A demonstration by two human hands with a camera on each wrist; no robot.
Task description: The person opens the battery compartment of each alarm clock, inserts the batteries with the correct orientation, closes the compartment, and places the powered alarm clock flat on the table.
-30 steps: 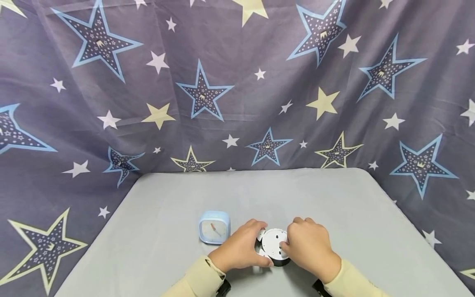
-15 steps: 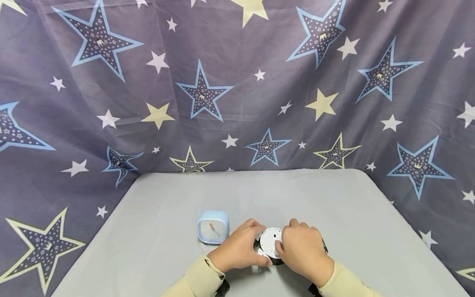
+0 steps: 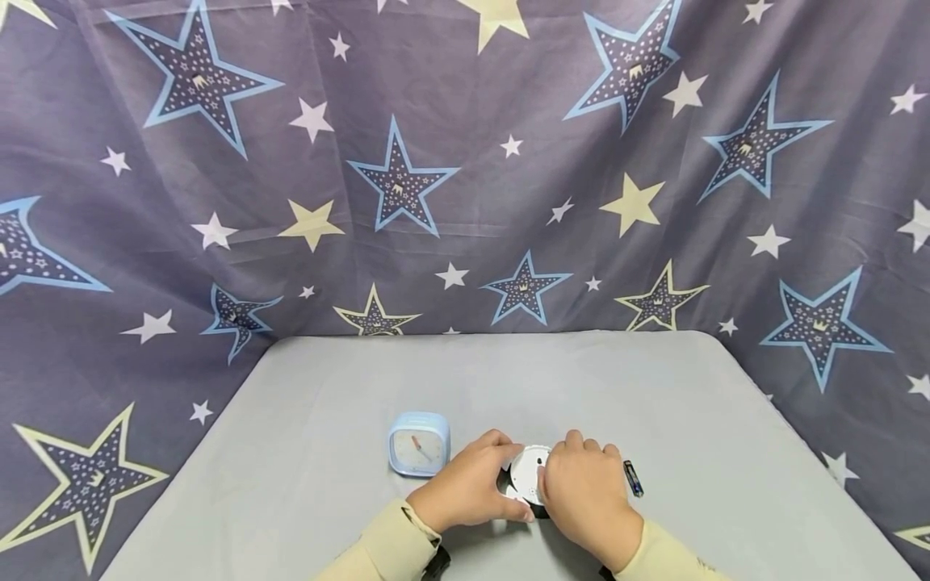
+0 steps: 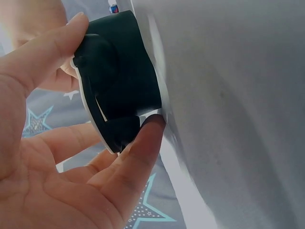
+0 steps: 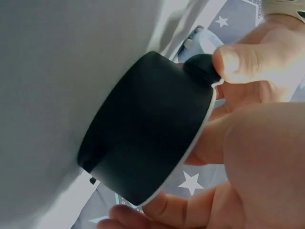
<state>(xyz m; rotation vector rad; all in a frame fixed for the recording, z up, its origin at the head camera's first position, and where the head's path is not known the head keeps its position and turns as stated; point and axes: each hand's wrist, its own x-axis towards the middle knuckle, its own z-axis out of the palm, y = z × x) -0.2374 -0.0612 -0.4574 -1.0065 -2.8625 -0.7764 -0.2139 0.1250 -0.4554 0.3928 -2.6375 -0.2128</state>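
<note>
A round black case (image 5: 143,124) with a white back (image 3: 528,474) and small rounded ears lies on the table, white side up. It resembles a clock seen from behind. My left hand (image 3: 475,484) grips it from the left, thumb by the near ear and fingers around the far side. My right hand (image 3: 587,492) curls over its right part, thumb against the white back and fingertips at the rim. The right hand covers much of the back. A dark battery (image 3: 633,478) lies on the table just right of that hand.
A light blue alarm clock (image 3: 419,445) stands on the grey table (image 3: 349,379), left of my left hand. Behind the table's far edge hangs a star-patterned curtain (image 3: 472,202).
My right hand has shifted left over the white back, its thumb moving with it. The battery, hidden behind that hand earlier, now shows fully. My left hand keeps its grip.
</note>
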